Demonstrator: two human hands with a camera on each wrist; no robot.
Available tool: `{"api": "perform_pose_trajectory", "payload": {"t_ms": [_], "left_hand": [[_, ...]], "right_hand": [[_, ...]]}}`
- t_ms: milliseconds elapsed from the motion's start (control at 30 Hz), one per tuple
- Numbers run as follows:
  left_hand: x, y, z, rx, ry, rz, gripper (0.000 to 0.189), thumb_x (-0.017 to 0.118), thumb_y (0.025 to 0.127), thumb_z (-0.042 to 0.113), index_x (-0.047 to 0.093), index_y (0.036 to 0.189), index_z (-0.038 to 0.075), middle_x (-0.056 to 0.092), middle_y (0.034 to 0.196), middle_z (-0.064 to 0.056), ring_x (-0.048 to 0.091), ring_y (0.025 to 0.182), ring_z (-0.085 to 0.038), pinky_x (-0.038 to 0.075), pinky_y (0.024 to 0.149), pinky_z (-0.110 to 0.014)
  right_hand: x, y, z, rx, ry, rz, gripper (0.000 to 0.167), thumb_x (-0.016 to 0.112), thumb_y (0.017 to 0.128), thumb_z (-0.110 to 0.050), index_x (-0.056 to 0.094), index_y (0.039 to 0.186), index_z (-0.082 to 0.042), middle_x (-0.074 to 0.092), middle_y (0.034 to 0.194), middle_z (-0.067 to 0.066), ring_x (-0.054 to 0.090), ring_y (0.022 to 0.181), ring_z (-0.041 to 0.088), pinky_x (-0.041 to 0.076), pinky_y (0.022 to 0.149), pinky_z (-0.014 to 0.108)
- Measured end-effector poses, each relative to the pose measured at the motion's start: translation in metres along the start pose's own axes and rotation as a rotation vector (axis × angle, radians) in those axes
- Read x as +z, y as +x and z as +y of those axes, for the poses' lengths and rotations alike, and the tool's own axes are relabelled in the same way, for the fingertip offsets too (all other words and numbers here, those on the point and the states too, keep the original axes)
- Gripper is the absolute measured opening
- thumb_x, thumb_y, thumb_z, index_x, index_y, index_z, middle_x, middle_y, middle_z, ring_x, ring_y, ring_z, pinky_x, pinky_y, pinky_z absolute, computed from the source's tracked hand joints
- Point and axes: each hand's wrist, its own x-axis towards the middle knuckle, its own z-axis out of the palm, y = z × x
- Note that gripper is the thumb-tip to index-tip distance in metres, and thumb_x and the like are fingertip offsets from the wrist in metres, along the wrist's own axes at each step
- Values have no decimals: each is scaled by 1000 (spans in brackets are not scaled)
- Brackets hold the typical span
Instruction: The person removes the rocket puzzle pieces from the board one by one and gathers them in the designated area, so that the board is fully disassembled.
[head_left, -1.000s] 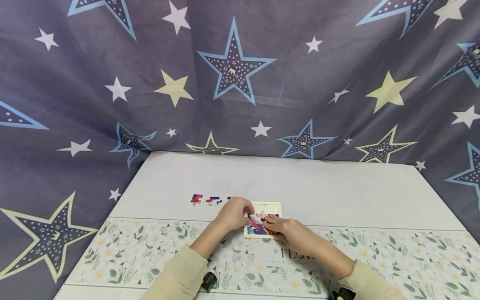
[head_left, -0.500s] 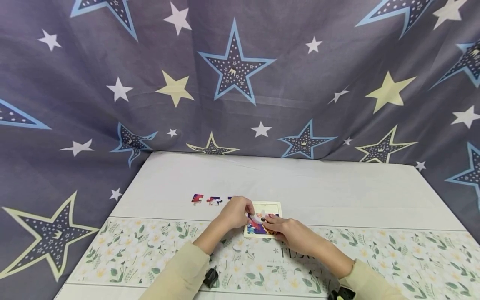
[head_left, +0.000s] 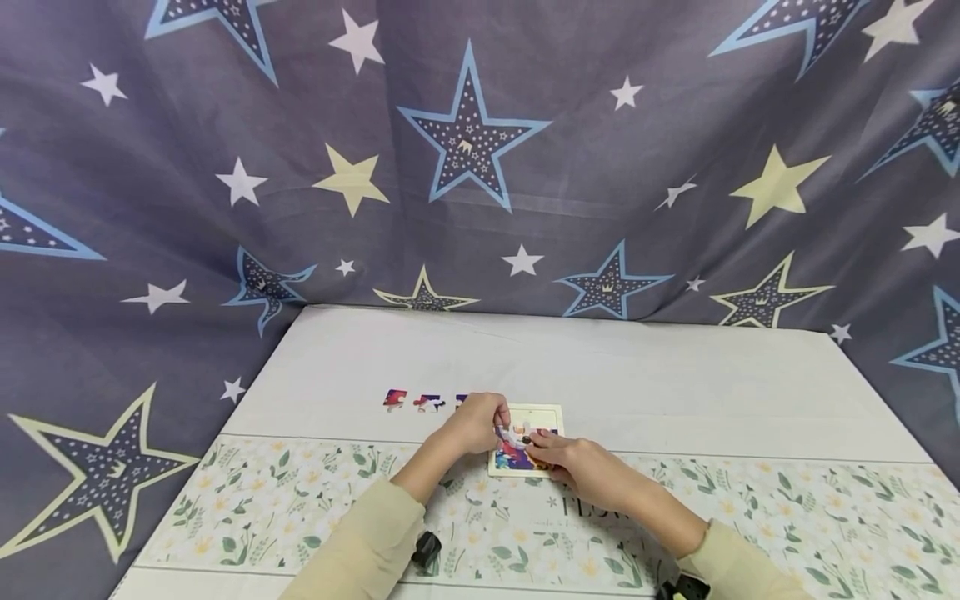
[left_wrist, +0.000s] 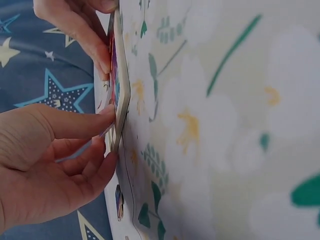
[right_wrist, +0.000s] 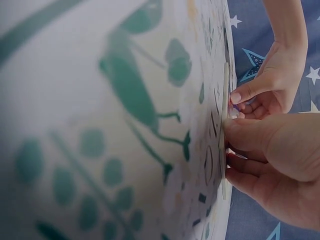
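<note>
A jigsaw puzzle board (head_left: pixel 557 417) with a pale frame lies in front of me, its near part filled with a colourful picture and its far part bare. At its left side my left hand (head_left: pixel 474 423) pinches a small puzzle piece (left_wrist: pixel 106 129) between thumb and fingers, low over the picture; the fingers cover most of the piece. My right hand (head_left: pixel 588 468) holds the board's right side. One of its fingers lies on the picture, and the right wrist view shows the thumb and curled fingertips (right_wrist: pixel 234 175) at the frame.
Left of the board, a red-and-purple puzzle piece (head_left: pixel 394 400) and a purple-and-white one (head_left: pixel 429 403) lie on the white table (head_left: pixel 637 375); another (head_left: pixel 461 400) is partly behind my left hand. A floral runner (head_left: pixel 285 500) crosses the table's front, and a starry curtain (head_left: pixel 465 233) hangs behind.
My left hand and forearm have shifted very slightly, with the fingers staying at the board's left side. The right hand keeps its place, and the loose pieces lie as before.
</note>
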Motion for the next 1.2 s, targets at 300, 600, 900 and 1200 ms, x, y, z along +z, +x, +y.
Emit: {"api": "perform_pose_trajectory", "payload": {"t_ms": [300,600,900,1200], "left_hand": [[4,-3,1,94,113,12,23,63,68,-14,69,80,5,56,74,-3,42,65,-12,35,58,-20],[4,-6,0,76,120,-1,16,65,75,-8,68,81,6,66,81,-5,51,72,-14,42,67,-24],[7,-8,4,54,159,-4,13,64,79,-8,66,84,3,67,85,-8,51,71,-13,45,66,-25],[7,-11,7,24,156,-19,21,60,87,-3,68,106,-3,70,108,-15,66,103,-27,53,93,-40]], "right_hand": [[1,1,0,7,1,0,41,62,89,-1,57,130,1,54,138,20,54,127,33,52,95,39],[1,0,0,14,10,-7,42,62,89,-2,57,131,0,54,139,20,53,127,34,53,94,38],[1,-1,0,15,14,1,42,62,89,-2,57,131,-1,54,139,20,54,126,35,53,93,37],[1,0,0,13,14,6,41,62,90,-3,57,131,-1,53,139,19,54,127,34,53,94,39]]}}
